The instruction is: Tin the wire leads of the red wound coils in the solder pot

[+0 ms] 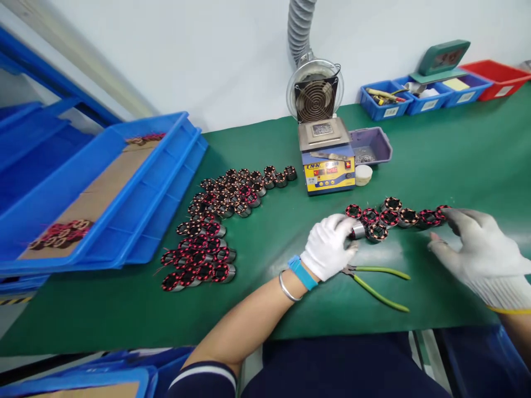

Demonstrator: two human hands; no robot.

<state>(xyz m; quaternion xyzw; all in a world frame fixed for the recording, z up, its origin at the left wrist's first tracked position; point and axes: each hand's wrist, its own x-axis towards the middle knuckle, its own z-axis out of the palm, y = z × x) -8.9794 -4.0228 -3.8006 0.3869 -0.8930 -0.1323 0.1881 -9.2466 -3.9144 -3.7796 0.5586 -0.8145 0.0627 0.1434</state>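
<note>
My left hand (329, 247), in a white glove with a blue wristband, has its fingers closed on a small wound motor stator (357, 230) lying on its side with its metal wall showing. Beside it stands a group of stators (390, 217) with red or copper-coloured windings. At the right end of that group, my gloved right hand (477, 243) has thumb and fingers apart; its fingertips are at the last stator (443, 212), and I cannot tell whether they touch it. Green-handled cutting pliers (379, 283) lie spread on the mat just below my left hand.
Many stators (224, 199) stand at centre left near stacked blue trays (153, 204). A solder pot (327, 160) with a fan and duct stands at the back, beside a purple bin (379, 143) and a round white piece (363, 174). Blue bins (385, 110) and a red bin (498, 80) line the wall.
</note>
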